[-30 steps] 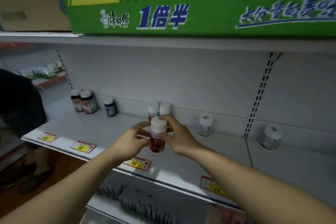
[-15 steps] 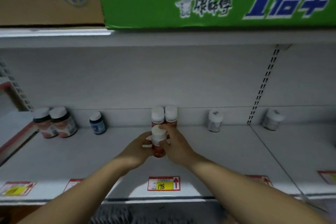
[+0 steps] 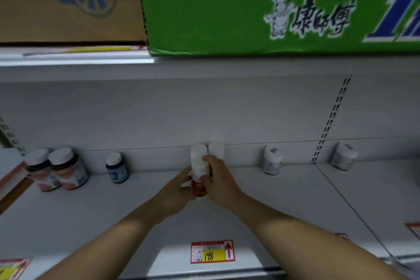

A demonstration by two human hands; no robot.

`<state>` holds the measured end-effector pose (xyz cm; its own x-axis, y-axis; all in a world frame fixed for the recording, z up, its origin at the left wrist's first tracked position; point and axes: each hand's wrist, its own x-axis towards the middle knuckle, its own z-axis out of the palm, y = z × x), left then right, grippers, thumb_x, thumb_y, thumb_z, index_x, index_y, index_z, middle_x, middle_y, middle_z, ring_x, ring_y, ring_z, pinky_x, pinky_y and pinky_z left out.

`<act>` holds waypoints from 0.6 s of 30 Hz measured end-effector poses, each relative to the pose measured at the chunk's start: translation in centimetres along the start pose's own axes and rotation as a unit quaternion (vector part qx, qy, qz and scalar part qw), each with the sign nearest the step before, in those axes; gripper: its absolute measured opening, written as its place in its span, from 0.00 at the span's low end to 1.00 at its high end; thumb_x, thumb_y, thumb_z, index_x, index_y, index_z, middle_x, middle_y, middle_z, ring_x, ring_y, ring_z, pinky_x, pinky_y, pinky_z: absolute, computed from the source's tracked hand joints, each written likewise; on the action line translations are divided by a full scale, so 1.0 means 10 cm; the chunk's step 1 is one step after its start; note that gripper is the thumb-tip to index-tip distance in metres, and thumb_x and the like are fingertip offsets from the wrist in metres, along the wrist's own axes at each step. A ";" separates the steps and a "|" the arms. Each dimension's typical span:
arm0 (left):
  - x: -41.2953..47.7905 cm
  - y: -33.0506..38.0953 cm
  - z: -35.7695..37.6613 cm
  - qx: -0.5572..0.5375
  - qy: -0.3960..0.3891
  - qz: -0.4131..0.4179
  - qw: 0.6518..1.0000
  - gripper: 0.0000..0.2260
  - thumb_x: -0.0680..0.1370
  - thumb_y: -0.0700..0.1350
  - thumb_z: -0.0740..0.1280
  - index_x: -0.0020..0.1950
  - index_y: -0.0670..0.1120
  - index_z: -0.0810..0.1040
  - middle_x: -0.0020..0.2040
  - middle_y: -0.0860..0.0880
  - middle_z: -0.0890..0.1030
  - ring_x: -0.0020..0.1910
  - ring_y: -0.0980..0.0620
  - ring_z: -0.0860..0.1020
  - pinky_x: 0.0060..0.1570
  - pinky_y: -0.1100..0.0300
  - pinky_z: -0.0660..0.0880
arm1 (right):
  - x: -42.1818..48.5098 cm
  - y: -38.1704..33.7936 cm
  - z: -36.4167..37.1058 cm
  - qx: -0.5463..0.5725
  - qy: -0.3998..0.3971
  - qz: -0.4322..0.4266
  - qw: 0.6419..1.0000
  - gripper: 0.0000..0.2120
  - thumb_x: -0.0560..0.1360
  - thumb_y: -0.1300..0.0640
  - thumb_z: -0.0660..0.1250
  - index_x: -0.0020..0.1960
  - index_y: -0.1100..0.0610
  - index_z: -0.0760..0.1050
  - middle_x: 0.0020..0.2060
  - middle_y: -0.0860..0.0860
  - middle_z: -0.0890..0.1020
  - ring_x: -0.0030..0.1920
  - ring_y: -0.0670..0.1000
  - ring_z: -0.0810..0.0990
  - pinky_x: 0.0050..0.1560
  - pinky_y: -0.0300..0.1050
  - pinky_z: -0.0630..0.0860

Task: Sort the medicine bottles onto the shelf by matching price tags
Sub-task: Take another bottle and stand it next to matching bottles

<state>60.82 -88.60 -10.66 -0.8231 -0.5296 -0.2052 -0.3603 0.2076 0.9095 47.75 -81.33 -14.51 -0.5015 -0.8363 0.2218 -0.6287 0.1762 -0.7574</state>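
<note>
A red bottle with a white cap (image 3: 199, 179) stands low over the white shelf (image 3: 91, 211), gripped from both sides. My left hand (image 3: 176, 191) curls round its left side and my right hand (image 3: 217, 180) wraps its right side, fingers over the cap. Right behind it two matching white-capped bottles (image 3: 216, 150) stand against the back wall. A red and yellow price tag reading 198 (image 3: 212, 254) lies on the shelf's front edge, in line with these bottles.
Two brown bottles (image 3: 56, 169) and a small blue bottle (image 3: 116, 169) stand at the left; two white bottles (image 3: 272, 161) (image 3: 344, 157) at the right. More price tags (image 3: 13, 267) sit at the front edge. A green carton (image 3: 272, 7) and a brown box (image 3: 68, 0) rest overhead.
Both hands have carried the red bottle farther back and lower, close in front of the two matching bottles. The view has swung to face the shelf squarely above the 198 tag.
</note>
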 end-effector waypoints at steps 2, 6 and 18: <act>0.05 -0.01 0.01 -0.008 -0.003 -0.002 1.000 0.31 0.74 0.29 0.60 0.70 0.55 0.62 0.58 0.53 0.73 0.46 0.60 0.75 0.32 0.77 0.71 | 0.03 0.03 0.01 0.007 0.003 0.005 1.000 0.22 0.77 0.63 0.60 0.70 0.57 0.61 0.65 0.57 0.68 0.62 0.54 0.71 0.63 0.44 0.68; 0.13 -0.06 -0.01 -0.024 0.000 -0.026 0.999 0.32 0.73 0.28 0.61 0.71 0.54 0.61 0.60 0.54 0.72 0.47 0.61 0.76 0.39 0.70 0.72 | 0.08 0.04 0.01 0.018 -0.002 0.013 1.000 0.22 0.77 0.64 0.60 0.70 0.57 0.61 0.67 0.57 0.66 0.63 0.55 0.70 0.64 0.44 0.67; 0.03 0.02 -0.32 0.061 -0.002 -0.053 0.997 0.37 0.74 0.37 0.67 0.76 0.55 0.50 0.76 0.49 0.57 0.74 0.48 0.59 0.66 0.55 0.64 | 0.11 0.10 -0.07 -0.028 -0.021 0.046 0.998 0.23 0.73 0.47 0.65 0.65 0.48 0.64 0.59 0.53 0.74 0.57 0.54 0.76 0.56 0.54 0.76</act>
<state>61.85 -91.34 -9.44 -0.7791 -0.5512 -0.2987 -0.4953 0.2491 0.8322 46.16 -81.67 -14.65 -0.5340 -0.8358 0.1273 -0.6142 0.2801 -0.7378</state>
